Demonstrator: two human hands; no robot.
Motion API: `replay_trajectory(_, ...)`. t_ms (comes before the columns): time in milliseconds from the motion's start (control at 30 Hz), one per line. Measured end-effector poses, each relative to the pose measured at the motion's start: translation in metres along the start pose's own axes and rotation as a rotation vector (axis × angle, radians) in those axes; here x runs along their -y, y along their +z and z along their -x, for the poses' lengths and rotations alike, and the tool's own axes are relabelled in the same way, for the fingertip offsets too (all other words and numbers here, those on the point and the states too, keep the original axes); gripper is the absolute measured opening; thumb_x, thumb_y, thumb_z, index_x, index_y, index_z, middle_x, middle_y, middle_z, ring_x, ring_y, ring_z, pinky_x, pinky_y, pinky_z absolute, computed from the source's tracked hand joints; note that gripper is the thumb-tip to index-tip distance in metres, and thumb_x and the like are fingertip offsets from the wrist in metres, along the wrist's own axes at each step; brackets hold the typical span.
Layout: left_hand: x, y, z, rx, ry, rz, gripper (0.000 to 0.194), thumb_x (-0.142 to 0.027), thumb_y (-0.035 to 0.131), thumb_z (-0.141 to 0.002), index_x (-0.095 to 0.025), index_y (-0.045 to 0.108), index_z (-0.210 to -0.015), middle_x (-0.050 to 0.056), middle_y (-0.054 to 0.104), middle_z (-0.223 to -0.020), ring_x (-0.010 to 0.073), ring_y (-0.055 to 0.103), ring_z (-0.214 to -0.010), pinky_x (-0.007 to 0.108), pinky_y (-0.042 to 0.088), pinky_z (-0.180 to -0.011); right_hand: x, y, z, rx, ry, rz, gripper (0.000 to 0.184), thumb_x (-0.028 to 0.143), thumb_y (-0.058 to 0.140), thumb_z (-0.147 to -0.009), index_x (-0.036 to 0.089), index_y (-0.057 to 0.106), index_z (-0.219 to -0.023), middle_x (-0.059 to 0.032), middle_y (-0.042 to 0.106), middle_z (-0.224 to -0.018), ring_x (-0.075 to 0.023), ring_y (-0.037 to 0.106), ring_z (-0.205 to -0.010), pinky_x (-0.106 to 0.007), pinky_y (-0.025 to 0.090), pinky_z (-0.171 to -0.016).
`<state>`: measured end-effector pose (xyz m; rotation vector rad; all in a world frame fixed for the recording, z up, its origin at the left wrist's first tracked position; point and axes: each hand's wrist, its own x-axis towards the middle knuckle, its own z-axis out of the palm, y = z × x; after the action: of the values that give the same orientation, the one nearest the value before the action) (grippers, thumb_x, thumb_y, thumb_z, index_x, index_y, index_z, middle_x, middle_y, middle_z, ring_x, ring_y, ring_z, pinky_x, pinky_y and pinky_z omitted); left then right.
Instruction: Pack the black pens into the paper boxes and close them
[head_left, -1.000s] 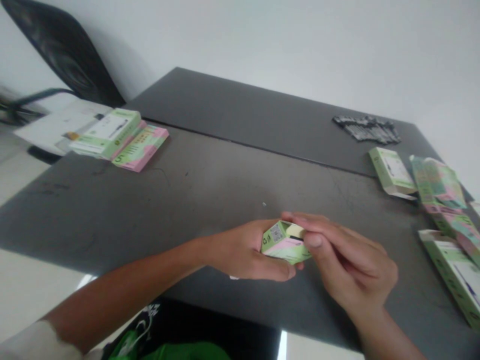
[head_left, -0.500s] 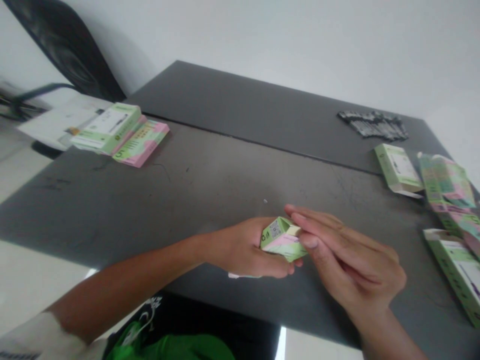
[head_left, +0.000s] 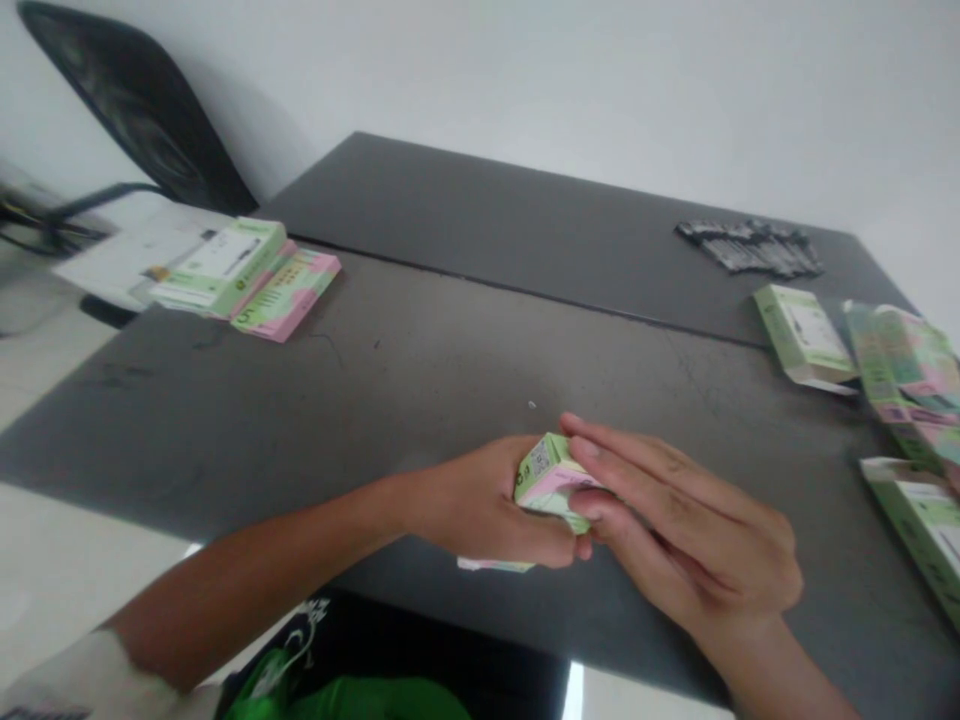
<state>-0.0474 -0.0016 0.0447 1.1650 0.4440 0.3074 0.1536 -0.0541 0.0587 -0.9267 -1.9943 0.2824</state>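
A small green-and-pink carton [head_left: 551,485] is held over the near part of the table, its end with a printed code facing up. My left hand [head_left: 499,505] is closed around the carton's body, thumb across the near side. At the carton's upper right end, the fingers of my right hand [head_left: 690,520] lie over the end flap while the thumb presses the near face. These fingers hide most of that flap. Below my left hand a pale, pinkish edge [head_left: 495,565] shows; whether it is part of the carton or another piece, I cannot tell.
Several similar cartons [head_left: 289,295] are stacked at the left by a black chair [head_left: 142,110]. On the right lie an open-ended carton [head_left: 806,335], more packaging [head_left: 904,365] and another open carton [head_left: 919,525]. Dark thin packets [head_left: 754,248] lie at the back of the grey table [head_left: 450,350].
My right hand has moved slightly left, its fingers now lying further over the carton's end and the thumb against its face. My left hand keeps its hold. The view has shifted slightly.
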Motion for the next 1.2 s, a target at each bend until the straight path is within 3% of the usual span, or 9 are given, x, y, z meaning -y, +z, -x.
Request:
replay_trajectory(167,0.0,0.003,0.0,0.007,0.114,-0.054,0.009,-0.01,0.069,-0.078,-0.016,0.064,-0.082,-0.001,0.065,-0.08,0.0107,0.06,-0.073,0.022,0.05,-0.068,0.001,0.002,0.001,-0.002,-0.004,-0.039,0.05,0.005,0.078,-0.091,0.02,0.074,-0.138,-0.0063,0.075,-0.143,-0.0196,0.075,-0.125,-0.033,0.066,-0.104)
replay_trajectory(367,0.003,0.007,0.001,0.002,0.224,-0.068,0.026,-0.004,0.069,-0.077,-0.019,0.05,-0.068,-0.008,0.05,-0.064,0.0079,0.053,-0.065,0.021,0.05,-0.07,0.006,0.0,-0.004,0.026,-0.019,-0.089,0.048,0.004,0.077,-0.091,0.019,0.074,-0.137,-0.0054,0.079,-0.135,-0.0237,0.071,-0.134,-0.04,0.063,-0.113)
replay_trajectory(500,0.004,0.006,0.0,-0.007,0.253,-0.131,0.016,-0.004,0.069,-0.077,-0.018,0.06,-0.077,-0.003,0.063,-0.077,0.0107,0.062,-0.073,0.023,0.054,-0.073,0.002,0.008,0.002,-0.036,-0.022,-0.157,0.055,0.004,0.074,-0.093,0.025,0.07,-0.144,-0.0052,0.077,-0.14,-0.0237,0.075,-0.127,-0.041,0.067,-0.105)
replay_trajectory(633,0.0,0.007,0.003,-0.05,0.293,-0.159,0.022,-0.008,0.072,-0.08,-0.017,0.067,-0.099,0.003,0.073,-0.092,0.0164,0.072,-0.085,0.027,0.06,-0.082,-0.006,0.013,0.006,-0.189,-0.052,-0.212,0.08,0.018,0.082,-0.093,0.029,0.048,-0.164,-0.0079,0.07,-0.15,-0.0249,0.079,-0.118,-0.042,0.07,-0.097)
replay_trajectory(733,-0.003,0.006,0.007,-0.058,0.296,-0.215,0.029,-0.011,0.073,-0.084,-0.018,0.068,-0.112,0.005,0.077,-0.098,0.0186,0.074,-0.089,0.029,0.062,-0.082,-0.008,0.007,0.002,-0.156,-0.153,-0.128,0.056,0.027,0.08,-0.095,0.023,0.066,-0.149,-0.011,0.072,-0.147,-0.0261,0.079,-0.119,-0.041,0.07,-0.096)
replay_trajectory(833,-0.002,0.003,0.008,-0.071,0.29,-0.228,0.022,-0.013,0.075,-0.084,-0.017,0.069,-0.105,0.004,0.077,-0.096,0.0175,0.074,-0.086,0.028,0.062,-0.079,-0.007,0.001,-0.003,-0.088,-0.186,-0.084,0.037,0.019,0.075,-0.098,0.018,0.074,-0.135,-0.0111,0.081,-0.129,-0.0233,0.079,-0.12,-0.037,0.068,-0.097)
replay_trajectory(933,0.001,0.001,0.006,-0.078,0.241,-0.205,0.014,-0.015,0.075,-0.084,-0.016,0.069,-0.097,0.004,0.077,-0.093,0.0165,0.074,-0.085,0.028,0.062,-0.08,-0.008,0.002,-0.003,-0.078,-0.168,-0.064,0.033,0.013,0.075,-0.096,0.015,0.075,-0.13,-0.0114,0.083,-0.123,-0.0221,0.078,-0.121,-0.035,0.067,-0.097)
replay_trajectory(1067,0.002,-0.002,0.003,-0.047,0.199,-0.181,0.012,-0.018,0.075,-0.085,-0.016,0.072,-0.096,0.004,0.077,-0.091,0.0158,0.073,-0.083,0.028,0.062,-0.079,-0.011,0.008,0.0,-0.136,-0.194,-0.064,0.043,0.01,0.077,-0.094,0.014,0.072,-0.136,-0.0137,0.08,-0.129,-0.0222,0.077,-0.123,-0.034,0.066,-0.094)
replay_trajectory(1200,0.0,-0.005,0.003,-0.067,0.155,-0.217,0.012,-0.023,0.078,-0.084,-0.015,0.073,-0.091,0.006,0.076,-0.092,0.0171,0.071,-0.085,0.029,0.062,-0.078,-0.011,0.01,0.0,-0.12,-0.184,-0.049,0.033,0.01,0.076,-0.095,0.017,0.076,-0.127,-0.0116,0.08,-0.129,-0.0211,0.077,-0.121,-0.033,0.065,-0.095)
